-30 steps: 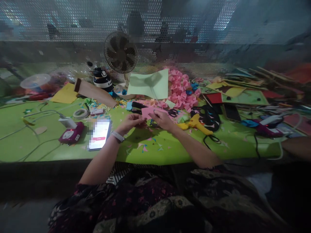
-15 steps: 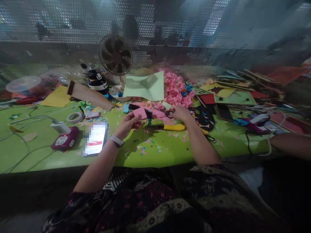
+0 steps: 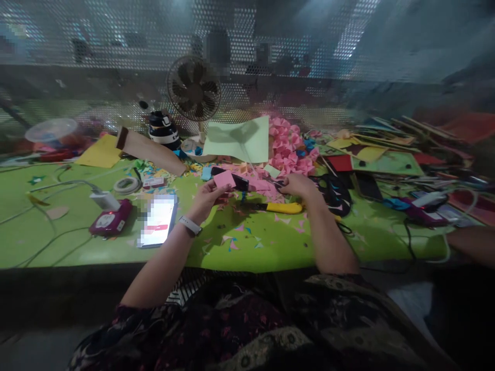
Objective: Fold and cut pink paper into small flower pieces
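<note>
My left hand [image 3: 207, 198] is closed on a small pink paper square [image 3: 224, 180], held just above the green table [image 3: 58, 237]. My right hand [image 3: 297, 184] reaches further right and back, its fingers curled over black-handled scissors [image 3: 279, 183] lying among pink paper scraps. A yellow-handled cutter [image 3: 284, 207] lies on the table just in front of my right hand. A black stapler-like tool [image 3: 235, 180] lies behind the pink square. A heap of folded pink paper pieces [image 3: 294, 147] sits behind my right hand.
A lit phone [image 3: 158, 220] and a magenta device [image 3: 110, 223] with white cables lie at the left. A small fan [image 3: 193, 95], a pale green sheet [image 3: 240, 139] and a tape roll [image 3: 126, 184] stand behind. Stacked coloured sheets [image 3: 386, 154] fill the right. Another person's forearm [image 3: 469, 242] rests at far right.
My right hand let go of the pink paper and moved right to the scissors. My left hand kept the paper and lifted it slightly.
</note>
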### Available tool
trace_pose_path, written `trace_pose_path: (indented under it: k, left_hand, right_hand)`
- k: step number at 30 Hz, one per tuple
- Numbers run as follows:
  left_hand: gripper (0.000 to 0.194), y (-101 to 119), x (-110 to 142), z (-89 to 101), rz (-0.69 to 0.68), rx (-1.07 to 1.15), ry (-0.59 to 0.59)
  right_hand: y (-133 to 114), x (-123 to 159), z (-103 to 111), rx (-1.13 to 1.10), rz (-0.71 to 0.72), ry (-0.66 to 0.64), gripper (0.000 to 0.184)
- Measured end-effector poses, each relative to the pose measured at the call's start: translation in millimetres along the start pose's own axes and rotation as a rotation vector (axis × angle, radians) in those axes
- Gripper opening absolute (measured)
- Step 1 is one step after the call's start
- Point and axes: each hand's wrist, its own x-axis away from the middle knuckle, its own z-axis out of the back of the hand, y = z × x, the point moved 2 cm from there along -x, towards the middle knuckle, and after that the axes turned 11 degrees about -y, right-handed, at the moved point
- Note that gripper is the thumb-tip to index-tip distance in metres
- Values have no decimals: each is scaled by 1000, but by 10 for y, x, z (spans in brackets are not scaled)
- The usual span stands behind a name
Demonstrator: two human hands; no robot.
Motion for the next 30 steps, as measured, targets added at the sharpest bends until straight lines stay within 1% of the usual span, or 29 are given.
trace_pose_path:
  k: [2, 4, 7, 9, 11, 12, 13, 15, 19, 23, 30]
  left_hand:
    - [44, 10, 10, -14, -6, 24, 4]
    - [43, 20, 23, -30, -16, 60, 19]
    - [41, 39, 41, -53, -43, 121, 61]
    - [41, 63, 52, -68, -76, 148, 94]
    - [40, 94, 64, -80, -112, 154, 139]
    - [39, 109, 71, -83, -126, 152, 163]
    - [39, 123, 78, -87, -134, 147, 182]
    - [38, 142, 90, -93, -134, 142, 205]
    - [39, 144, 102, -103, -120, 186, 180]
    - [40, 133, 100, -118, -120, 237, 137]
    - [37, 109, 93, -126, -127, 265, 111]
  right_hand:
    - [28, 30, 12, -219, 44, 59, 17]
    - [-52, 81, 2, -557, 164, 72, 23]
    - [-363, 234, -56, -951, 376, -22, 30]
    - [-605, 375, -119, -1085, 484, -113, 40]
    - [-791, 503, -193, -1098, 528, -170, 47]
    - [-856, 549, -235, -1092, 515, -216, 48]
    - [-904, 583, -273, -1089, 508, -253, 49]
    - [-964, 616, -329, -1073, 518, -289, 50]
    - [-1031, 628, -369, -1068, 570, -286, 50]
    - [-1075, 665, -370, -1061, 556, -316, 51]
    - [-1081, 665, -394, -1055, 581, -288, 50]
